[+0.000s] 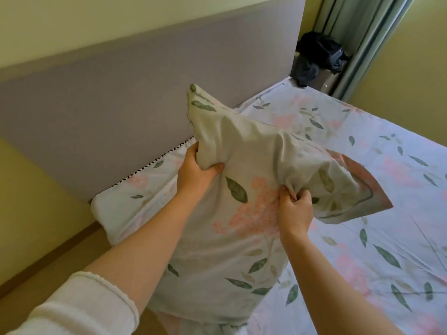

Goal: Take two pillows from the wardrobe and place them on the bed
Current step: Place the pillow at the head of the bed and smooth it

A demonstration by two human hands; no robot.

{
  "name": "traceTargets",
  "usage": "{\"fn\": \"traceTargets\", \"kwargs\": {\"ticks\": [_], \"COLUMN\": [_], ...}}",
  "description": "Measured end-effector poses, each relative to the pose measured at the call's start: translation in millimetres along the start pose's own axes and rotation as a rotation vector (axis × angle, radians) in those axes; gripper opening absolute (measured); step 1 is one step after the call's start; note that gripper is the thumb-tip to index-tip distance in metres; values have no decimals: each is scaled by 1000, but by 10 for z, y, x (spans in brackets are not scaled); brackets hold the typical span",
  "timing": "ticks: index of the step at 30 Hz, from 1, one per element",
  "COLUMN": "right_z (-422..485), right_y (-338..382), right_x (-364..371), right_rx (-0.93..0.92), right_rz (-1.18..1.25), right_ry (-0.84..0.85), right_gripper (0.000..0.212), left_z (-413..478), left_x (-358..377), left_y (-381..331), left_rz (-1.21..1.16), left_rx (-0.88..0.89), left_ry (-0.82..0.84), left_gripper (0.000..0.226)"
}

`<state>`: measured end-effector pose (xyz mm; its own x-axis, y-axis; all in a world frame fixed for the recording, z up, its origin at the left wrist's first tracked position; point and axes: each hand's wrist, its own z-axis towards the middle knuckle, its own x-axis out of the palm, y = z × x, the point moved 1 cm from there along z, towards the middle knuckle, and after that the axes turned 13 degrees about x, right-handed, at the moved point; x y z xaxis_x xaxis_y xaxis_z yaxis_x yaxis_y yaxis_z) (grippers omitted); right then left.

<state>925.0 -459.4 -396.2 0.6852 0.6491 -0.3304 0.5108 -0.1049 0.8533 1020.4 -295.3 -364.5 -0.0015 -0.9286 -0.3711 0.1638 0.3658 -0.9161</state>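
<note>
A pillow (244, 165) in a pale case printed with green leaves and pink flowers is held up above the bed (362, 177), near the head end. My left hand (196, 172) grips its left edge with the thumb pressed into the fabric. My right hand (294, 209) pinches a bunch of the case lower and to the right. The bed wears a sheet of the same floral print. The pillow hides the mattress below it. No second pillow shows, and the wardrobe is out of view.
A grey padded headboard (150, 88) runs along the wall behind the bed. Dark clothing (319, 56) lies heaped on a small stand in the far corner, next to grey-green curtains (358, 44). Wooden floor (48, 267) shows at the left of the bed.
</note>
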Motion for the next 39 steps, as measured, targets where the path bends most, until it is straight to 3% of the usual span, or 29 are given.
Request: {"fn": "traceTargets", "kwargs": {"ticks": [7, 10, 15, 21, 29, 39], "right_z": [117, 69, -91, -296, -556, -717], "right_y": [-364, -568, -848, -871, -801, -364], "right_x": [-199, -412, -687, -741, -159, 1014], "right_rx": [78, 133, 208, 207, 214, 234], "right_rz": [-38, -31, 22, -3, -139, -348], "right_ry": [39, 81, 121, 141, 102, 6], "right_gripper": [16, 16, 28, 38, 36, 33], "left_z": [-352, -538, -758, -872, -655, 55], "left_x": [375, 486, 562, 471, 100, -540], "left_y": [134, 150, 169, 189, 659, 1456], "left_rz": [19, 14, 99, 86, 59, -19], "left_rx": [-26, -117, -204, -172, -225, -411], "left_ry": [33, 53, 167, 195, 194, 370], "left_gripper": [75, 80, 57, 55, 51, 53]}}
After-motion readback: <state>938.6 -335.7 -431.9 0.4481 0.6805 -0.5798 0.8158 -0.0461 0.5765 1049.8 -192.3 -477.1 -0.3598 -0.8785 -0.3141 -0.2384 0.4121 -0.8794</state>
